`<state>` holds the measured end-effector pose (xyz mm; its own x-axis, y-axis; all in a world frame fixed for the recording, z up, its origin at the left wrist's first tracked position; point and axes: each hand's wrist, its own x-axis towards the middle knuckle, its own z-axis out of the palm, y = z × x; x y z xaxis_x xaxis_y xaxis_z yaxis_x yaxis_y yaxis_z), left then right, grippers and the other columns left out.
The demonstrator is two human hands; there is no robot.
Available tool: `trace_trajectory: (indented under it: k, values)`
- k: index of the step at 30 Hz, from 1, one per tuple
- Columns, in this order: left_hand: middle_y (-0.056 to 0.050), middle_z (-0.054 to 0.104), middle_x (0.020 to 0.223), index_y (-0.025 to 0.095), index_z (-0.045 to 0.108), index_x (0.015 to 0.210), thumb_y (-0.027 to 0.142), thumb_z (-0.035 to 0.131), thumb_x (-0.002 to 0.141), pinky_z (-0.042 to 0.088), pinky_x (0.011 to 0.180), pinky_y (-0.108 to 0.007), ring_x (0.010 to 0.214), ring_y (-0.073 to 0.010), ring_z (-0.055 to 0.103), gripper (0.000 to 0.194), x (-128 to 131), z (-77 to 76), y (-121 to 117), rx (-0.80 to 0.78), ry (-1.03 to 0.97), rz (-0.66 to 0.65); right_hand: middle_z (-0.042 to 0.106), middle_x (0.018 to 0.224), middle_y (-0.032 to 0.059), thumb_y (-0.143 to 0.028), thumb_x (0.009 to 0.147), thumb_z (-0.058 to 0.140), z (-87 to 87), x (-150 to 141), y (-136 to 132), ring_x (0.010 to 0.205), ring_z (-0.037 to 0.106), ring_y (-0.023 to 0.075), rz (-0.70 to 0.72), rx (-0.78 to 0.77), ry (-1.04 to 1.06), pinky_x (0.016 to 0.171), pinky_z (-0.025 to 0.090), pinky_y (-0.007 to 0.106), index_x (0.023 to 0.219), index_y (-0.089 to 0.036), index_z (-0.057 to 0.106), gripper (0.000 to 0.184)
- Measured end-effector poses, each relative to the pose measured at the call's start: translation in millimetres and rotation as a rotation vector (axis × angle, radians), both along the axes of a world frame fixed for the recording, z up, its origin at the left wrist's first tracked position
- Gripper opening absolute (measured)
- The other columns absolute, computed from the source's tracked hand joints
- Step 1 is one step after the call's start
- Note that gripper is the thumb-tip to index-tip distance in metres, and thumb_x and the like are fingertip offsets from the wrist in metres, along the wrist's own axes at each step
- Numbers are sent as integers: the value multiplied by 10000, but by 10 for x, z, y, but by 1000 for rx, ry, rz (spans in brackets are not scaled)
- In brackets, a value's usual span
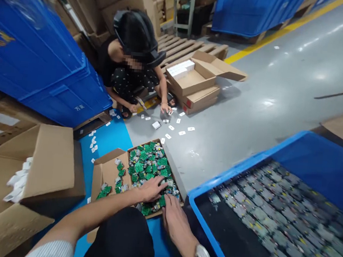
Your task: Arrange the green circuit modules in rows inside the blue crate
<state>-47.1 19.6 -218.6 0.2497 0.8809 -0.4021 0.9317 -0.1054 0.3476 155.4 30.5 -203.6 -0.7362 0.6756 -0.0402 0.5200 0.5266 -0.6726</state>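
In front of my knees lies an open cardboard box [174,166] filled with small green circuit boards [139,166] that carry grey parts. My left hand [151,189] reaches over the boards from the left, its fingers spread and touching the ones near the box's right side. Close beside it, at the near right corner, is my right hand [176,221], with a watch on the wrist. Its fingers are bent around a green circuit board [162,201], which they partly hide. Several more boards lie on the box's opened flap [110,174].
A blue bin [215,181] with rows of grey boards stands at the right. Left is a carton [53,162] holding white pieces. Ahead, a person [135,61] crouches by white cards [171,127] scattered on the floor, beside stacked cartons [202,99] and a wooden pallet [181,47].
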Motion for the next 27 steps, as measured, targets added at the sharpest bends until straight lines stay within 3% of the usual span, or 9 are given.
trace_trajectory:
  k: [4,7,13,16,22,27]
  values:
    - [-197,388,1558,166,451,1425,218,652,823,446,1029,-479,1309,-336,471,636,47,-97,-47,-53,142,-127,599,1392,236,-7,790,458,-516,-276,114,1324,544,315,31,193,-270,1054,481,420,1354,-52,591,581]
    - [-208,455,1477,136,516,1328,216,622,846,458,995,-459,1213,-319,525,500,71,-122,-80,-46,169,-110,575,1422,241,12,787,433,-649,-285,162,1269,580,312,48,276,-291,1010,502,425,1375,-55,581,610]
    - [-169,559,1292,156,586,1138,192,509,920,475,959,-438,1143,-290,557,234,76,-110,-143,-7,203,-63,708,1096,213,-14,848,434,-649,-238,188,1020,652,310,-1,369,-356,836,532,428,1299,-116,645,508]
    - [-148,558,1309,182,576,1163,204,565,888,485,950,-450,1159,-292,556,276,75,-100,-166,5,209,-59,702,1072,183,18,821,478,-663,-234,211,999,651,299,-10,406,-374,790,518,393,1261,-148,670,507]
    - [-156,628,1157,163,577,1162,129,579,818,535,859,-432,1098,-300,579,346,86,-101,-257,-14,204,-17,700,1007,188,22,830,463,-645,-217,196,946,647,291,-20,493,-410,750,486,373,1117,-135,719,415]
    - [-147,632,1211,177,584,1199,123,604,733,549,869,-409,1107,-305,593,469,31,-131,-385,-46,171,50,717,1032,196,17,838,489,-500,-272,156,1040,633,304,-28,367,-444,798,473,387,1035,-142,739,356]
